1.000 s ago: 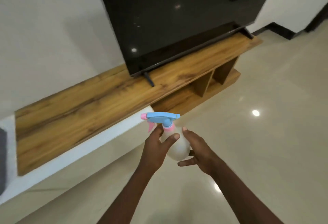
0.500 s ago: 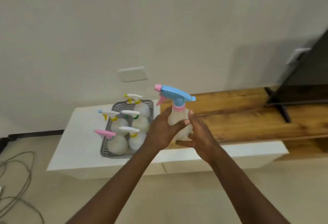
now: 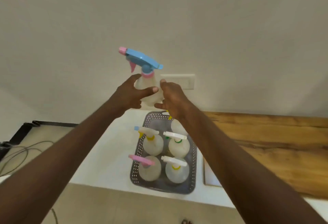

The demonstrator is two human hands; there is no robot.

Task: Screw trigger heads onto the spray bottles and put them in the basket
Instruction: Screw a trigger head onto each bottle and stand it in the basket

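I see a blue trigger head (image 3: 142,60) with pink nozzle and collar mid-frame, a grey perforated basket (image 3: 193,167) lower centre, and brown wood-grain shelf (image 3: 266,145) at right.

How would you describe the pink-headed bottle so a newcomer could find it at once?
Find the grey basket on the white ledge. The bottle stands in its near left corner. It alone has an all-pink head; its neighbours' heads are white.
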